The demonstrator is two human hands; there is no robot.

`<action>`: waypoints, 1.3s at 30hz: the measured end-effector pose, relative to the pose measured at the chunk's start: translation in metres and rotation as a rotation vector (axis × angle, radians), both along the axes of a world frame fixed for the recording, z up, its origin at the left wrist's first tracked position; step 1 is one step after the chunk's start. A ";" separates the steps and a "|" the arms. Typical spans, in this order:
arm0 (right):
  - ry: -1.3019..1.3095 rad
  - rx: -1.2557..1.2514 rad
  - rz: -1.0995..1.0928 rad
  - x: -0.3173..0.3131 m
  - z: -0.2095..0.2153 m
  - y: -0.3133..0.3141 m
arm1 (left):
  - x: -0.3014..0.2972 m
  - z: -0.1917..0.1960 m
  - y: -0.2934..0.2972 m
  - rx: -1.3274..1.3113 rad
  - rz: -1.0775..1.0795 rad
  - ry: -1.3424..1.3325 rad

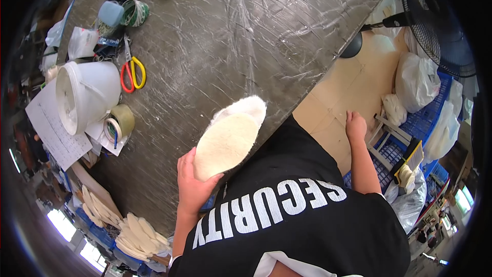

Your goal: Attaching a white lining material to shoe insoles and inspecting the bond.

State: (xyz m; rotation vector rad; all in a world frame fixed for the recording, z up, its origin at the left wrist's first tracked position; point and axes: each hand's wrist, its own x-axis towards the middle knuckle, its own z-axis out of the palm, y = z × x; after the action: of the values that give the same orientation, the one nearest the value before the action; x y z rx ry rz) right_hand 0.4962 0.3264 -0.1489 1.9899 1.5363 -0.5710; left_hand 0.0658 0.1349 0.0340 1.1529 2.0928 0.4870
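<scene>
My left hand (pixel 195 187) is closed on the near end of two cream fleece insoles (pixel 228 146). They are stacked slightly out of line, the fluffy white far tip of the lower one showing past the upper one. The insoles are over the near edge of the dark, plastic-covered table. Off to the right, away from the table, my right hand (pixel 355 126) hangs above the tan floor with its fingers curled into a loose fist; nothing shows in it.
On the table's left are a white bucket (pixel 100 84), scissors (pixel 132 74) with red and yellow handles, tape rolls (pixel 120 120) and a written sheet (pixel 48 123). More insoles (pixel 141 236) lie in piles at lower left. A black fan (pixel 435 25) and blue crates (pixel 430 113) with plastic bags stand right.
</scene>
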 end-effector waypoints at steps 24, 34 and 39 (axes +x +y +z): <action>1.472 -0.730 -0.240 -0.195 0.091 0.013 | 0.015 -0.019 0.028 -0.041 -0.115 0.183; 1.511 -0.730 -0.257 -0.194 0.085 0.012 | 0.017 -0.018 0.029 -0.053 -0.083 0.184; 1.516 -0.742 -0.268 -0.194 0.084 0.011 | 0.017 -0.019 0.029 -0.052 -0.080 0.182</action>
State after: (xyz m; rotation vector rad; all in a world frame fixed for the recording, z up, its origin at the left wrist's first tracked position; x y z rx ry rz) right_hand 0.3019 0.3376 -0.0651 0.9979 1.2574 -2.6603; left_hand 0.0824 0.1638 0.0149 1.2864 2.1890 0.2979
